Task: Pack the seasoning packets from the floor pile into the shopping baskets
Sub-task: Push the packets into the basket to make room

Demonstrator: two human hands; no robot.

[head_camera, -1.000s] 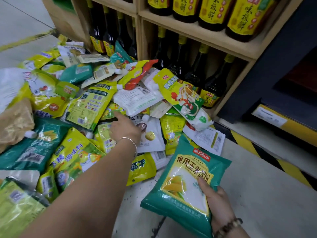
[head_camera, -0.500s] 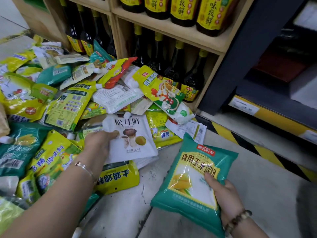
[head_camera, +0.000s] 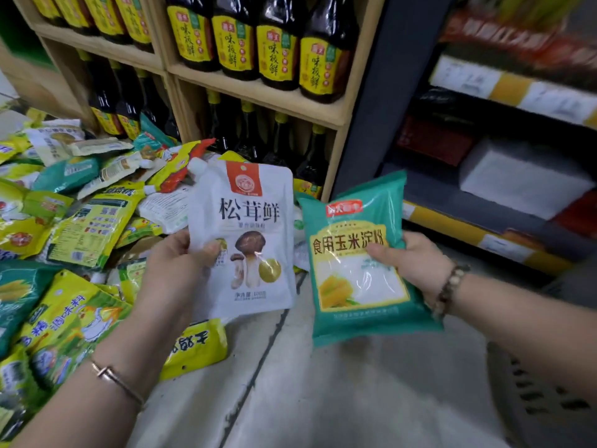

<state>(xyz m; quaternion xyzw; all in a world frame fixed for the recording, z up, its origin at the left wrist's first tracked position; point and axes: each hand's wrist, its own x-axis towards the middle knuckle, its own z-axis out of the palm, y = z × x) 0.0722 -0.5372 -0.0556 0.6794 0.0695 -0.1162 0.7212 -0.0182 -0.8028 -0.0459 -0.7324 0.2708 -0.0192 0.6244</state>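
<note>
My left hand [head_camera: 176,270] holds a white spouted pouch [head_camera: 248,240] with a mushroom picture, lifted upright above the floor. My right hand [head_camera: 410,260] grips a green corn-starch packet [head_camera: 358,273] by its right edge, held beside the white pouch. The floor pile of seasoning packets [head_camera: 80,227], mostly yellow and green, spreads over the left side below and behind my left arm. At the lower right edge a grey basket [head_camera: 542,399] with slotted walls shows, blurred and partly hidden by my right forearm.
A wooden shelf [head_camera: 258,92] of dark sauce bottles with yellow labels stands right behind the pile. A dark metal rack [head_camera: 484,189] with yellow price strips is on the right. Bare concrete floor [head_camera: 307,399] lies between my arms.
My left hand picked the white mushroom pouch out of the pile and raised it upright. My right hand lifted the green packet up beside it. The view swung to the right.
</note>
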